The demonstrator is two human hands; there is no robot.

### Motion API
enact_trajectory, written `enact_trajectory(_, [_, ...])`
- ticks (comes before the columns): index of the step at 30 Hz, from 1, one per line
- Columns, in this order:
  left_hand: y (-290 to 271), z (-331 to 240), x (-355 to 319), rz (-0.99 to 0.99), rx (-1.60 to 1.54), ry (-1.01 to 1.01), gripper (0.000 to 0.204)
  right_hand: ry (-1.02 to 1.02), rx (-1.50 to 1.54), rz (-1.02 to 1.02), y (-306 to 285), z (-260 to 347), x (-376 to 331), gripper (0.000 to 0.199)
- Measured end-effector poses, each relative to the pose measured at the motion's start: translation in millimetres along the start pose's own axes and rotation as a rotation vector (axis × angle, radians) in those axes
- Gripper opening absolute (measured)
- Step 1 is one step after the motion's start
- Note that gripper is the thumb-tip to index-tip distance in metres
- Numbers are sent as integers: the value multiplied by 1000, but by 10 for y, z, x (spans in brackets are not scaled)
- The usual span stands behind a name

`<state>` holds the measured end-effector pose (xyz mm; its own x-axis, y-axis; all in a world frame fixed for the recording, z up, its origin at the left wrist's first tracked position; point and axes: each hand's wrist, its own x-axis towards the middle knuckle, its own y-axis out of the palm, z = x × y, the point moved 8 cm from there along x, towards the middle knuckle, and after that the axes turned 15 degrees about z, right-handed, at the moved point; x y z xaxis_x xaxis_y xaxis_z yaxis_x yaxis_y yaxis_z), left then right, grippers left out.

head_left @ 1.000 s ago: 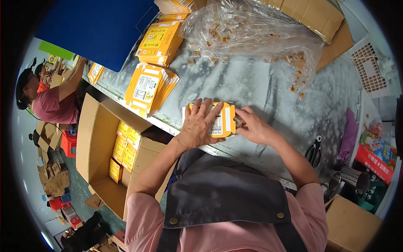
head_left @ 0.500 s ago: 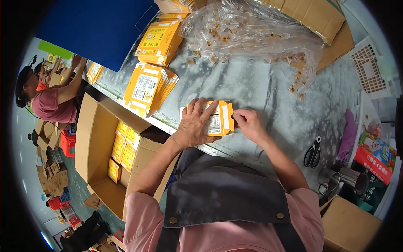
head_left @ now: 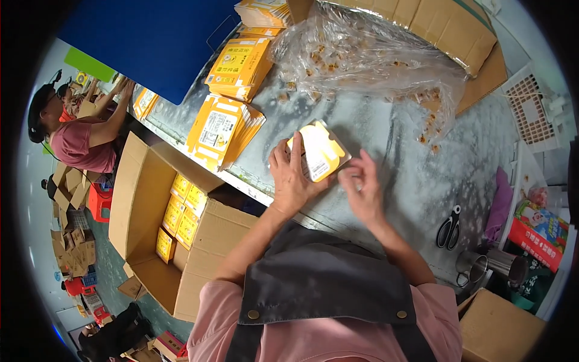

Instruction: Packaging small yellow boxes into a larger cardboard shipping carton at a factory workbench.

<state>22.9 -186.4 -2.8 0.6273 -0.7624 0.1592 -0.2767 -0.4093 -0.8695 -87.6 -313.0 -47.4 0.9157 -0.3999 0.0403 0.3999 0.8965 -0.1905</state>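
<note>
At the far left, a person in a dark cap and pink top (head_left: 78, 145) has both arms raised toward the table edge. Nearer, a tall cardboard box (head_left: 134, 208) stands open, with small yellow boxes (head_left: 180, 211) packed inside. To the right of it, a fanned stack of flat yellow cartons (head_left: 220, 130) lies on the grey table (head_left: 416, 175).

Next comes the left hand (head_left: 292, 181), clamped on the left side of a yellow-and-white carton (head_left: 319, 148), its fingers at the upper left and its palm by the lower edge. The carton sits tilted between the two hands — its upper right side uncovered. The right hand (head_left: 363, 190) is just beside the carton's lower right corner, its fingers bent and parted; I cannot tell whether a fingertip touches it.

Beyond the hands spreads a clear plastic bag (head_left: 374, 63) of small wrapped pieces. Farther right lie black-handled scissors (head_left: 448, 229), then a purple cloth (head_left: 499, 205).
</note>
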Motion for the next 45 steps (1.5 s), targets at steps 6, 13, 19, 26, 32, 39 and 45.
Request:
enact_trajectory(6, [-228,-403,-116,-60,-226,6,109,-233,152,-30,13,447,76,66])
enact_trajectory(13, [-152,-236,-22,103,-805,14,68,-229,67,74,-133,641,106,56])
enact_trajectory(19, [-151,-189,-161,-28,-773,-35,37,-151,110,17,-168,545,93,31])
enact_trajectory(26, [-429,-194,-185,-151,-830,-34,22,-306,-54,63,-133,867,60,29])
enact_trajectory(32, [-572,-307,-159,-299,-815,127,26,-468,-177,-33,-163,1044,25,36])
enact_trajectory(39, [-657,-350,-178,-222,-683,158,15,-673,-371,-45,-177,1324,7,40])
enact_trajectory(45, [-595,-255,-204,-173,-732,85,12,-594,-399,1,-138,1432,36,33])
